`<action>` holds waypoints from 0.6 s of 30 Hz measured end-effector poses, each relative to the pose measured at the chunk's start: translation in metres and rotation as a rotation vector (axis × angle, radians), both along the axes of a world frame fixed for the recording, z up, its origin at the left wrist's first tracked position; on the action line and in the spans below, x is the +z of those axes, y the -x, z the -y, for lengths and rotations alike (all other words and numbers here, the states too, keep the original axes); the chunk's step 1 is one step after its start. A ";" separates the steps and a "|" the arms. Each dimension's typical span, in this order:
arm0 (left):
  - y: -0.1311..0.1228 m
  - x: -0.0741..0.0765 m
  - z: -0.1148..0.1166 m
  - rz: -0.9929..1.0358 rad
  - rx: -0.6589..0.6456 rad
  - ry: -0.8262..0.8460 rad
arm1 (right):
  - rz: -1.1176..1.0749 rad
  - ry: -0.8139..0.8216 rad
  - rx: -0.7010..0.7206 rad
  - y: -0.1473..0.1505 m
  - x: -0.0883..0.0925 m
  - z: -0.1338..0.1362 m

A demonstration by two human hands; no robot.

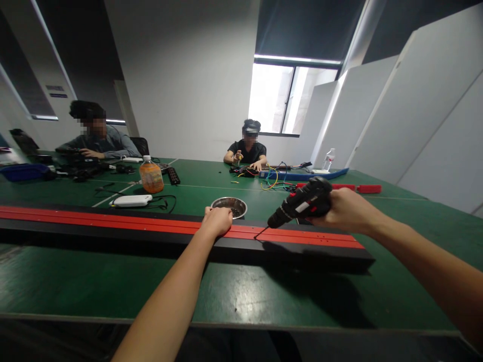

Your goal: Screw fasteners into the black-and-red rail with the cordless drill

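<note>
Right hand [332, 208], clamped on a cordless drill [300, 202] at centre-right, holds its bit [261, 233] aslant at the red rail [177, 226] mid-frame, where slanted pressure could skid it toward the left hand [219, 221], grip unclear.

A green worktop [94, 291] stretches across the room, its surface crossed by thin pale seams [116, 194]; a patch of light gleams along the near edge. Behind it stands a plain pale wall [184, 90], greyer towards the top. To the right of that is a window [269, 93], bright white with daylight, divided by a dark upright bar [290, 95], and a dark blind [302, 30] covers its upper part. White panels [426, 100] stand at angles along the right side. On the left hang more dark blinds [85, 42], with light showing along their edges, and a small sign [56, 91] is on the wall between them. A black chair [141, 146] stands behind the worktop.
</note>
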State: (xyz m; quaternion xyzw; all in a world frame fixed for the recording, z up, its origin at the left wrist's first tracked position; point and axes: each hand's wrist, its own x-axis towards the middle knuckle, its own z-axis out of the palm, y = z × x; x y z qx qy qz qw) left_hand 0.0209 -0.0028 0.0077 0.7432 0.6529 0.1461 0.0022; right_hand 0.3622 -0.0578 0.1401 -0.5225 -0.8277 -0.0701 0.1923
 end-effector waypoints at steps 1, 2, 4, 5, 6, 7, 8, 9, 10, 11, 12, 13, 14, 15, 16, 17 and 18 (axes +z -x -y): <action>0.000 0.000 0.000 0.001 0.001 0.004 | 0.080 0.010 -0.022 0.006 0.007 0.000; 0.000 -0.001 -0.001 0.002 -0.001 0.006 | 0.152 0.020 -0.049 0.013 0.015 -0.001; 0.000 -0.001 -0.001 0.001 -0.005 0.007 | 0.246 -0.008 -0.069 0.028 0.030 -0.005; 0.000 -0.002 -0.001 -0.001 -0.007 0.007 | 0.297 -0.021 -0.072 0.036 0.037 -0.007; 0.000 -0.002 -0.001 -0.003 -0.008 0.008 | 0.337 -0.039 -0.063 0.043 0.043 -0.010; 0.000 -0.002 -0.001 -0.005 -0.008 0.009 | 0.369 -0.058 -0.049 0.050 0.048 -0.012; 0.000 -0.002 0.000 -0.007 -0.007 0.011 | 0.393 -0.080 -0.029 0.056 0.051 -0.015; 0.000 -0.001 0.000 -0.008 -0.006 0.012 | 0.407 -0.103 -0.005 0.061 0.054 -0.017; 0.000 -0.001 0.001 -0.009 -0.007 0.012 | 0.412 -0.125 0.019 0.066 0.056 -0.020; -0.001 0.000 0.002 -0.009 -0.008 0.012 | 0.406 -0.144 0.039 0.069 0.058 -0.022; -0.001 0.000 0.002 -0.010 -0.009 0.012 | 0.390 -0.159 0.056 0.072 0.059 -0.024; -0.001 0.001 0.003 -0.010 -0.009 0.012 | 0.368 -0.168 0.069 0.074 0.059 -0.025; -0.002 0.002 0.004 -0.010 -0.008 0.012 | 0.346 -0.173 0.078 0.075 0.060 -0.027; -0.002 0.002 0.004 -0.009 -0.007 0.010 | 0.328 -0.173 0.084 0.076 0.060 -0.027; -0.002 0.002 0.004 -0.007 -0.006 0.009 | 0.312 -0.171 0.086 0.076 0.060 -0.028; -0.002 0.002 0.004 -0.005 -0.006 0.005 | 0.301 -0.167 0.089 0.076 0.060 -0.028; -0.002 0.002 0.004 -0.002 -0.008 0.002 | 0.292 -0.161 0.090 0.075 0.060 -0.029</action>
